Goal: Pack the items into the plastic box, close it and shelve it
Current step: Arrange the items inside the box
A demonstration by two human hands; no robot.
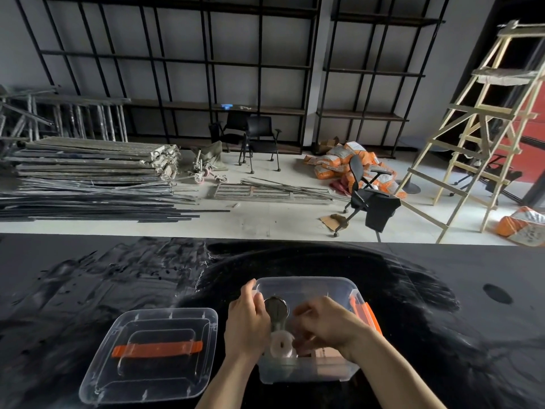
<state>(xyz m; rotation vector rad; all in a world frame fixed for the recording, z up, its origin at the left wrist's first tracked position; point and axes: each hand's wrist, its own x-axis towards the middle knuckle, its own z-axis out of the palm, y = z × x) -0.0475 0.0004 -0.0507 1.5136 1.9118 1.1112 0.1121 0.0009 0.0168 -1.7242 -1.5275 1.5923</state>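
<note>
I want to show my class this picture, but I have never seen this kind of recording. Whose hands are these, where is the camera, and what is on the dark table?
There is no machine: a person wears a camera on the head, looking down at their own bare hands. On the black table stands a clear plastic box, open, with orange latches. Its lid, with an orange handle, lies flat to the left, apart from it. The left hand rests at the box's left wall. The right hand reaches inside, fingers curled, but what it grips is hidden. Inside lie a white roll and a round metal item. Behind are shelves.
</note>
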